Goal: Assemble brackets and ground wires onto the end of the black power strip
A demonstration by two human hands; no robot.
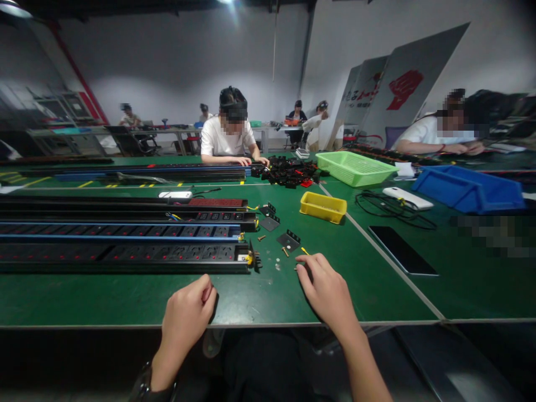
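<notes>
My left hand [189, 308] rests by the front table edge, its fingers curled into a loose fist; whatever may be inside it is hidden. My right hand [327, 289] reaches over the green tabletop, thumb and index finger apart, fingertips down beside tiny washers [277, 263] and a short yellow wire [305, 251]. A brass-coloured screw [285, 252] and a black angled bracket [288, 240] lie just beyond. To the left is a long black power strip [167, 254] with a row of sockets; a black end bracket [255, 259] stands upright at its end.
Several more strips, including a blue one [125, 239], lie behind. A yellow bin [323, 207], a green basket [355, 168], a blue bin [469, 188], black cable [389, 207] and dark tablet [402, 251] are ahead and right. Across the table, a person [228, 139] works beside piled black parts [288, 170].
</notes>
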